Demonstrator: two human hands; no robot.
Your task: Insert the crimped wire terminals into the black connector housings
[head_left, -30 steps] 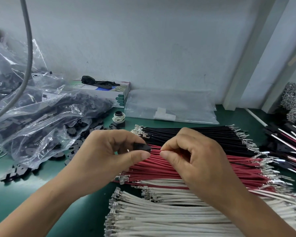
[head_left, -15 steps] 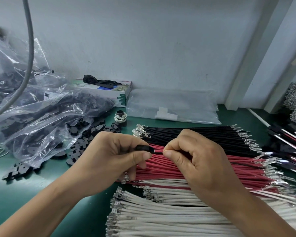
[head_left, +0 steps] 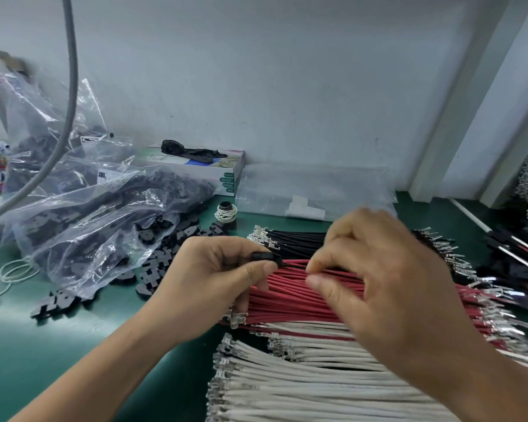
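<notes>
Left hand (head_left: 214, 275) pinches housing (head_left: 264, 257); right hand (head_left: 378, 269) beside.

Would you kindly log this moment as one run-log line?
left hand: pinches black housing | right hand: pinches red wire | wire meets housing; seating unclear

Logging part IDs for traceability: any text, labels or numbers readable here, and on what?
None can be read.
White label on the clear plastic bag of black parts: printed lines and a dark code square, too small and blurred.
Side of the cardboard box by the wall: green printed blocks, illegible.
Small label on the rear bag: blurred.
</notes>
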